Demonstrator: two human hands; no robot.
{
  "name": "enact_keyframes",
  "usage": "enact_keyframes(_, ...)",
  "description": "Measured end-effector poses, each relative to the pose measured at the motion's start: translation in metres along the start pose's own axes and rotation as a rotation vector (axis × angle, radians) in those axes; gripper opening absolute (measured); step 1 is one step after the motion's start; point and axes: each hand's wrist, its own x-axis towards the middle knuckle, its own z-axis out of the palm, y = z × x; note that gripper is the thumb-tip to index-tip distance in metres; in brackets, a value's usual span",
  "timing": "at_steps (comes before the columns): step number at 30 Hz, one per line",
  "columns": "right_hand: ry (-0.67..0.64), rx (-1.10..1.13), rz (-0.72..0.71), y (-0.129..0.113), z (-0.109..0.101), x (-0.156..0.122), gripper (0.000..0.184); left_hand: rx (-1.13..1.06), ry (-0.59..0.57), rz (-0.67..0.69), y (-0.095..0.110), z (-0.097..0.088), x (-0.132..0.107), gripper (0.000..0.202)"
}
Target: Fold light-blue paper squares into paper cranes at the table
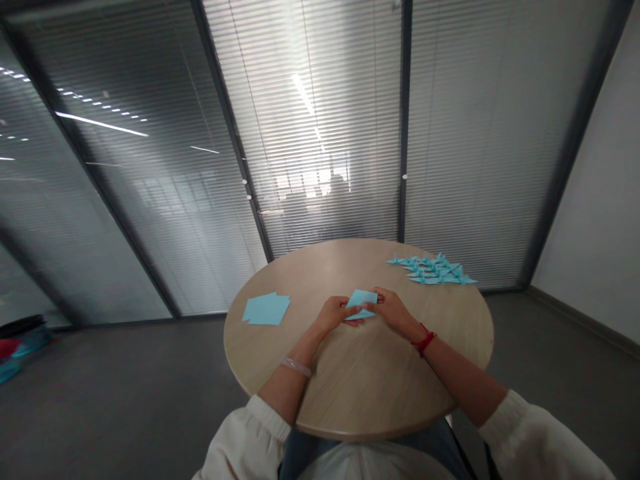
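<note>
My left hand point(334, 313) and my right hand point(393, 310) meet over the middle of a round wooden table point(360, 380). Between them they pinch a folded sheet of light blue paper point(363, 299), held just above the tabletop. The left fingers grip its left edge and the right fingers grip its right edge. A red band sits on my right wrist and a pale one on my left wrist.
A small stack of flat blue paper sheets point(267, 309) lies at the table's left. Several folded blue paper cranes point(434, 269) lie at the far right. Glass walls with blinds stand behind the table. Coloured bags point(20, 340) rest on the floor, far left.
</note>
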Motion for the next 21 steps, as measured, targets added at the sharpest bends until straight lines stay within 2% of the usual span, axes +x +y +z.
enact_keyframes(3,0.092,0.009,0.006,-0.0024,-0.0025,0.0008,0.034,-0.052,0.025,0.038,0.0017,0.0,0.0001,0.049)
enact_keyframes(6,0.25,0.008,0.006,-0.0025,-0.0061,0.0018,0.036,-0.111,0.062,0.119,0.0037,-0.0007,0.0005,0.065)
enact_keyframes(10,0.397,0.067,-0.022,0.0029,-0.009,0.0033,0.04,-0.124,0.106,0.224,0.0031,-0.004,0.0028,0.054)
enact_keyframes(15,0.398,0.152,-0.035,0.0058,-0.0082,0.0041,0.038,-0.125,0.153,0.251,0.0008,-0.0077,0.0061,0.036)
enact_keyframes(21,0.4,0.166,-0.049,0.0029,-0.0075,0.0033,0.041,-0.158,0.215,0.207,0.0032,-0.0091,0.0056,0.036)
